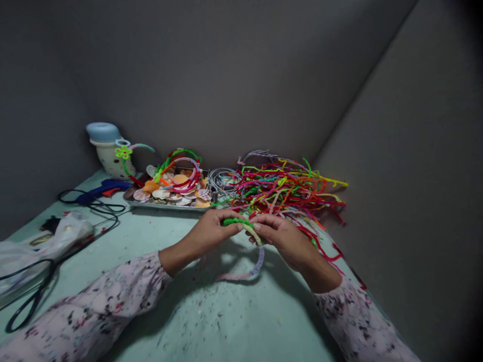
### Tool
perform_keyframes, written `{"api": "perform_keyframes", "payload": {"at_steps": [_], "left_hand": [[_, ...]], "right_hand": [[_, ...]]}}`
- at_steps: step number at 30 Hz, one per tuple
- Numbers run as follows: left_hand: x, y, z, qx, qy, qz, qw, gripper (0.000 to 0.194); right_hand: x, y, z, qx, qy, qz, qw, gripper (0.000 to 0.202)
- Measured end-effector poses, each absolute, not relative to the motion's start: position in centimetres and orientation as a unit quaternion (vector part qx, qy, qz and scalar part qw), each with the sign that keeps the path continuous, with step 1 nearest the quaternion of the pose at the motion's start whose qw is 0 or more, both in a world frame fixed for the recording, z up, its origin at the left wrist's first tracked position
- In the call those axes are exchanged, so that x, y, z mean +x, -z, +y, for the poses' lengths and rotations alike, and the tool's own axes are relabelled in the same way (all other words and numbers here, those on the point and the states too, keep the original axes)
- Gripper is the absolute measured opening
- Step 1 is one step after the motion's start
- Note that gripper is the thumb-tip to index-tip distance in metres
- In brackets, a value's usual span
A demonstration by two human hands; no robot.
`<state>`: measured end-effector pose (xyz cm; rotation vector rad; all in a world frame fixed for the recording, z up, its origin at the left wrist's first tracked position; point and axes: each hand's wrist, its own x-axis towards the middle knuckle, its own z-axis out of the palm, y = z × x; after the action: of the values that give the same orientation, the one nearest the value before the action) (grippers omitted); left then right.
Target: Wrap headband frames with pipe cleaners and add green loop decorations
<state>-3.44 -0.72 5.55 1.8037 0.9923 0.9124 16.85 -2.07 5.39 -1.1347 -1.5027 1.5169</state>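
Observation:
Over the middle of the table I hold a curved headband [259, 261] wrapped in fuzzy pipe cleaner. Its loose end hangs down in lavender and pale pink, with a cream stretch near my fingers. A twisted green pipe cleaner [232, 221] lies along its upper part. My left hand [217, 230] pinches the green stretch between thumb and fingers. Close beside it, my right hand [285, 241] is closed on the band where green meets cream. My fingers hide part of the band.
Behind my hands, a metal tray [169, 206] holds shells and wrapped headbands. Coiled grey headband wires [224, 182] and a heap of coloured pipe cleaners [287, 183] lie to its right. At left are a blue-lidded cup [109, 151], a blue glue gun [103, 188], black cord and a plastic bag [71, 231].

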Motion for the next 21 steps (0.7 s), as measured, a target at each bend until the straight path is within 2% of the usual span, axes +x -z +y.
{"api": "perform_keyframes", "payload": {"at_steps": [9,15,21], "left_hand": [[-3.48,-5.39,-0.72,0.715,-0.35,0.399,0.456,0.02],[-3.61,-5.11,-0.63,0.706,-0.346,0.416,0.458,0.02],[-3.65,-5.24,-0.47,0.709,-0.358,0.409,0.449,0.02]], "right_hand": [[16.6,-5.31,-2.22,-0.457,-0.559,-0.583,0.372,0.026],[16.81,-5.3,-2.12,-0.44,-0.589,-0.561,0.38,0.032],[17.41,-5.02,-1.73,-0.438,-0.593,-0.579,0.348,0.027]]}}
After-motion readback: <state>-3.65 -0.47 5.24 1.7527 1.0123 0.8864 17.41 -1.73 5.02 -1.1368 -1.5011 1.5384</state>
